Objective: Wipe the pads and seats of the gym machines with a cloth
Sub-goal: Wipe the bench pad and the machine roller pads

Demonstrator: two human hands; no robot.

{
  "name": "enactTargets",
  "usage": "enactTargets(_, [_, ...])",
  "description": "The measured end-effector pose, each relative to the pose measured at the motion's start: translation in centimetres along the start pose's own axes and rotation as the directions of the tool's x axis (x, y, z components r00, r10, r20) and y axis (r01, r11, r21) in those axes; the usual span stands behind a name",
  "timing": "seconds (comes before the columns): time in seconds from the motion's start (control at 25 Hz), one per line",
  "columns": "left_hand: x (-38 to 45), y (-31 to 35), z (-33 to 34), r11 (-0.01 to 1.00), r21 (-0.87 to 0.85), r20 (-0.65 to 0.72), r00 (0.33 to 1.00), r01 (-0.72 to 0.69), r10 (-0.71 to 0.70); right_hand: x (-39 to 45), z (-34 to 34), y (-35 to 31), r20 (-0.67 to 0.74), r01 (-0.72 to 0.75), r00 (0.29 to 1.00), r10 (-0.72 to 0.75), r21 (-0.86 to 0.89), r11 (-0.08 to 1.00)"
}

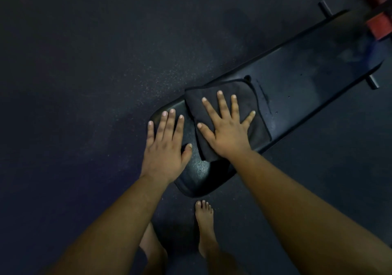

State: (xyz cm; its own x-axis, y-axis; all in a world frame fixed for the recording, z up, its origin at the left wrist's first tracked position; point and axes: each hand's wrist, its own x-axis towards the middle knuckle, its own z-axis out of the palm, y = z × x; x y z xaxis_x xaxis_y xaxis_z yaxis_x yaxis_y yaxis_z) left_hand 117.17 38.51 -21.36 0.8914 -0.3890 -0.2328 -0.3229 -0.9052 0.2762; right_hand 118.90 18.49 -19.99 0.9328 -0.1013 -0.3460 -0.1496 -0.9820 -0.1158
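Note:
A long black padded bench [297, 88] runs from the lower middle to the upper right. A folded dark cloth [252, 101] lies flat on its near half. My right hand [229, 126] presses on the cloth with fingers spread and straight. My left hand [165, 145] rests flat on the bare pad at the bench's near end, just left of the cloth, fingers straight. The pad beyond the cloth shows a dull smeared patch.
Dark speckled rubber floor [84, 84] surrounds the bench. My bare foot [204, 221] stands just below the bench's near end. Short black pegs [325, 7] stick out at the far end, beside a red and black machine part [379, 24].

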Motion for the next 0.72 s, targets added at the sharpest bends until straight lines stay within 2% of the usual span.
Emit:
enactTargets(0.12, [2.5, 1.7, 0.0, 0.995, 0.084, 0.015, 0.998, -0.057, 0.056, 2.2, -0.9, 1.7, 0.038, 0.133, 0.991, -0.132, -0.049, 0.99])
enactTargets(0.2, [3.5, 2.7, 0.2, 0.989, 0.141, 0.022, 0.999, -0.037, 0.035, 5.1, -1.5, 3.8, 0.032, 0.263, 0.965, -0.261, -0.113, 0.958])
enactTargets(0.24, [3.5, 2.9, 0.3, 0.989, 0.149, 0.014, 1.0, -0.023, 0.021, 6.8, -1.9, 5.5, 0.011, 0.281, 0.959, -0.282, -0.136, 0.95])
enactTargets(0.28, [3.6, 2.9, 0.5, 0.988, 0.151, -0.004, 1.0, -0.017, 0.018, 8.7, -2.6, 7.6, -0.016, 0.234, 0.971, -0.238, -0.132, 0.963])
enactTargets(0.36, [3.5, 3.0, 0.5, 0.988, 0.153, -0.021, 0.999, -0.024, 0.027, 11.7, -4.0, 11.4, -0.072, -0.016, 0.997, 0.015, -0.021, 1.0])
enactTargets(0.4, [3.6, 3.0, 0.4, 0.987, 0.158, -0.02, 0.999, -0.027, 0.031, 12.1, -4.4, 12.3, -0.077, -0.133, 0.988, 0.136, 0.04, 0.99])
enactTargets(0.48, [3.6, 3.2, 0.2, 0.987, 0.161, -0.02, 1.0, -0.02, 0.024, 10.5, -3.7, 11.4, -0.091, -0.203, 0.974, 0.209, 0.069, 0.977])
enactTargets(0.56, [3.7, 3.4, 0.0, 0.986, 0.165, -0.004, 1.0, -0.019, 0.02, 5.3, -2.1, 8.1, -0.102, -0.109, 0.988, 0.114, 0.048, 0.993])
enactTargets(0.64, [3.5, 3.4, -0.1, 0.984, 0.176, 0.011, 1.0, -0.025, 0.024, -1.7, 0.2, 6.0, -0.034, 0.047, 0.998, -0.047, 0.011, 0.999])
enactTargets(0.72, [3.4, 3.3, 0.0, 0.984, 0.178, 0.018, 1.0, -0.028, 0.025, -5.6, 1.3, 7.6, 0.033, 0.151, 0.988, -0.15, -0.046, 0.987])
